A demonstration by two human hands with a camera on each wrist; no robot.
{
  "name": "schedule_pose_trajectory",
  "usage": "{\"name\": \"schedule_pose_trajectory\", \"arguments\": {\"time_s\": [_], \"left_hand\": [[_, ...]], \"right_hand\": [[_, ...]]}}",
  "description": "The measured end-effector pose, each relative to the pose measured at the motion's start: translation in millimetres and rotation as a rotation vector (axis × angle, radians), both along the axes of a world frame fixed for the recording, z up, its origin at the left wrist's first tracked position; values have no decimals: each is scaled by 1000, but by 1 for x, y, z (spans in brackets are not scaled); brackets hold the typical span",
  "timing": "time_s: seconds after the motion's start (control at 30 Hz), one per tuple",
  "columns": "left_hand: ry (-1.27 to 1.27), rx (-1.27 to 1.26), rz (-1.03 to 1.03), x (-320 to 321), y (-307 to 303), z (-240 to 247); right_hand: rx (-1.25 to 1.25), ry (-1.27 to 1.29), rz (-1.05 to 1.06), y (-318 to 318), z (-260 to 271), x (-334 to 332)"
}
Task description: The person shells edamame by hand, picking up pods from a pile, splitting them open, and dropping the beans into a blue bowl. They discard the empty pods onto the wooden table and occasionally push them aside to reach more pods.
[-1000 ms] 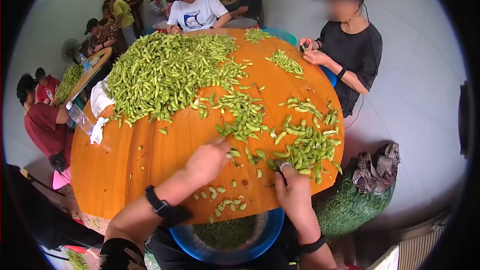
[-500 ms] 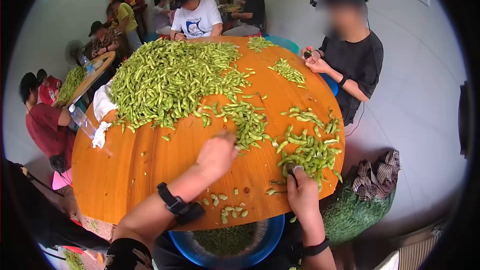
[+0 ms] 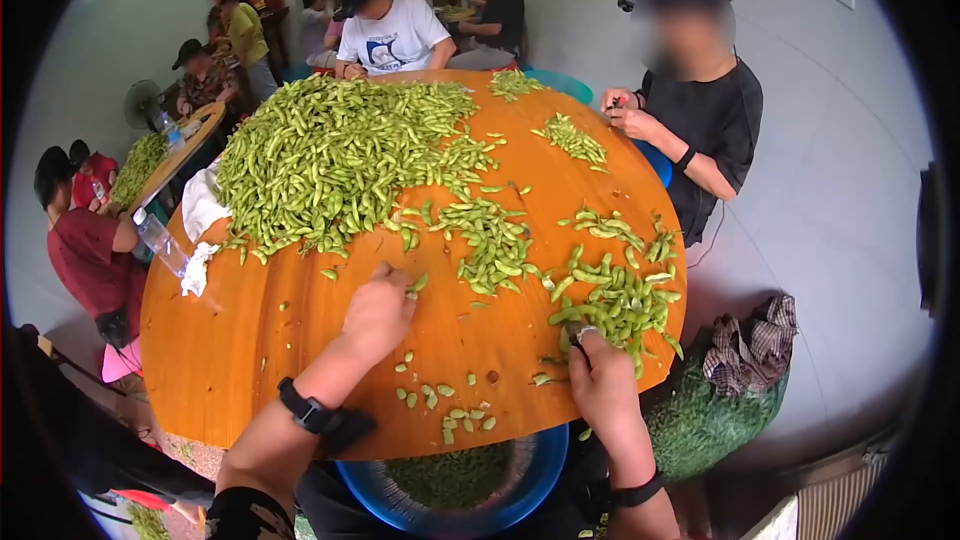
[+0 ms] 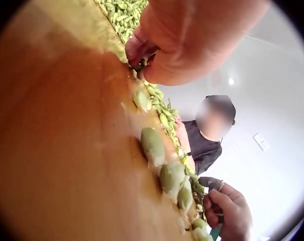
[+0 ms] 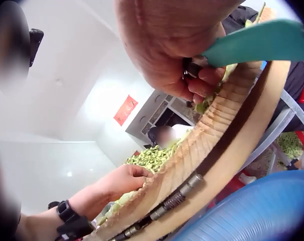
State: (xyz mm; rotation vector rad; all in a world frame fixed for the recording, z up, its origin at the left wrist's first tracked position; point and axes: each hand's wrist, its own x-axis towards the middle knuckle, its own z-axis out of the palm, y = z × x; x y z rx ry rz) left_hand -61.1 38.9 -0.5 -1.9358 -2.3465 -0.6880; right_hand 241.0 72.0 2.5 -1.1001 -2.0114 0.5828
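Over the middle of the table (image 3: 230,360), my left hand (image 3: 378,315) has its fingers curled, with a green pod (image 3: 417,285) at their right side. In the left wrist view the thumb and fingers of my left hand (image 4: 192,40) pinch something small and green, mostly hidden. My right hand (image 3: 608,385), at the near right edge beside a pile of pods (image 3: 620,305), grips a small tool. Its teal handle (image 5: 262,44) sticks out of my right hand (image 5: 172,45) in the right wrist view. Loose shelled beans (image 3: 455,420) lie between the hands near the edge.
A large heap of pods (image 3: 310,160) covers the table's far left, with smaller piles to its right. A blue basin (image 3: 545,470) sits below the near edge. A bottle (image 3: 160,240) lies at the left; a filled green bag (image 3: 720,420) stands at the right. People sit around.
My left hand moved right and forward to the small pod pile, then back left, now with a pod at its fingers. My right hand shifted slightly right and stays by its pile.
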Motion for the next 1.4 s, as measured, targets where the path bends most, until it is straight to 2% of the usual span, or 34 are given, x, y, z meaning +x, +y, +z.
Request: {"name": "schedule_pose_trajectory", "arguments": {"time_s": [0.07, 0.13, 0.17, 0.2, 0.23, 0.27, 0.33, 0.4, 0.5, 0.53, 0.6, 0.7, 0.83, 0.97, 1.2, 1.4], "left_hand": [[-43, 38, -33, 7, -9, 9], [-518, -18, -51, 19, -20, 21], [-519, -25, -63, 26, -23, 21], [-788, -32, -127, 34, -28, 19], [-1056, -40, -189, 42, -32, 17], [-1057, -43, -194, 50, -35, 18], [-1203, -59, -331, 63, -42, 18], [-1146, -79, -405, 64, -43, 7], [-885, 33, -502, 65, -42, 1], [-891, 34, -503, 66, -42, 2], [-543, 117, -511, 70, -44, 7], [-449, 196, -451, 75, -46, 5], [-454, 210, -425, 72, -48, 4], [-585, 157, -424, 69, -49, -1], [-868, 22, -400, 63, -47, -6], [-827, 73, -414, 60, -42, -14]], "right_hand": [[8, 15, 22, -6, 10, -3], [-150, 114, 174, -12, 18, -13], [-406, 270, 247, -16, 18, -19], [-406, 272, 236, -17, 19, -26], [-677, 394, 269, -16, 20, -33], [-948, 516, 303, -16, 20, -39], [-986, 540, 328, -20, 18, -46], [-1000, 573, 327, -25, 17, -51], [-989, 528, 312, -29, 15, -50], [-986, 507, 314, -30, 13, -49], [-976, 526, 320, -32, 11, -50], [-961, 555, 318, -36, 14, -55], [-906, 586, 301, -39, 10, -63], [-839, 608, 282, -40, 2, -71], [-1095, 707, 284, -29, 2, -70], [-1231, 742, 294, -21, 5, -71]]}}
